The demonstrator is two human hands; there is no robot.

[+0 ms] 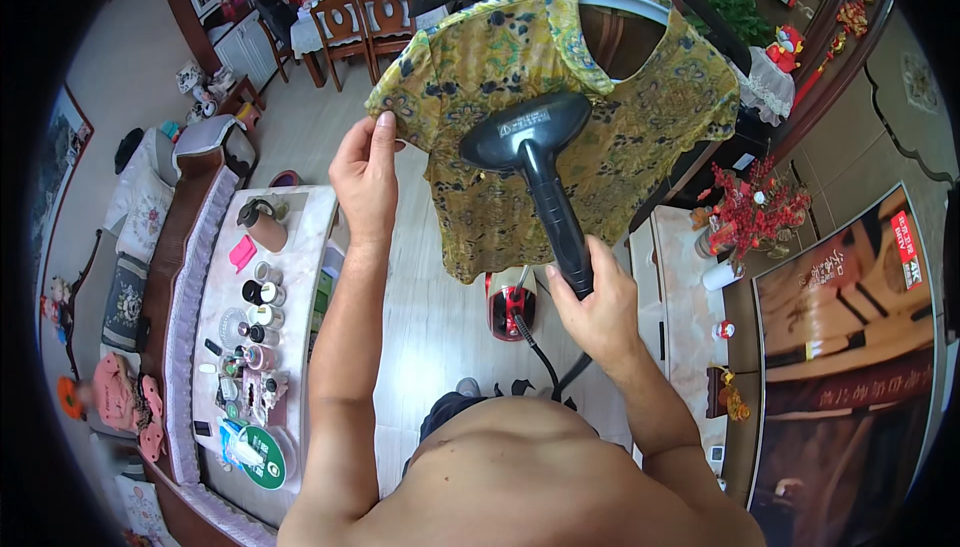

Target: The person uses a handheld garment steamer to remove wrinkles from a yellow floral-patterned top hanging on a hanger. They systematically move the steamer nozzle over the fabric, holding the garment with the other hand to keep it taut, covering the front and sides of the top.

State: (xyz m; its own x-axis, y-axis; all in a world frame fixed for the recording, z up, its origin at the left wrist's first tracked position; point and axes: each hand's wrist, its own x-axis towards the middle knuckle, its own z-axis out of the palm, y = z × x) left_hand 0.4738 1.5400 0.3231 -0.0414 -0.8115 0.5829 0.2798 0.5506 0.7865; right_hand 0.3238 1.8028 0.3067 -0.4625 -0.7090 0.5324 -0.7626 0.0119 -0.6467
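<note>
A yellow-green floral short-sleeved top (495,209) hangs before me on a pale plastic hanger (626,0). My left hand (367,175) pinches the edge of its left-hand sleeve between thumb and fingers. In my right hand (600,314) is the handle of a black garment steamer head (529,130). The steamer's broad head lies over the upper front of the top, below the neckline; its far face is hidden, so whether it touches the cloth I cannot tell. Behind the hem, on the floor, stands the red and white steamer base (512,307) with a black hose (536,348).
On the left, a marble-topped coffee table (300,209) bears a thermos jug (262,226), jars and a green round fan (264,457). A wooden sofa (161,277) runs beyond it. To the right are a TV cabinet (679,262), red berry branches (757,205) and a television (847,367).
</note>
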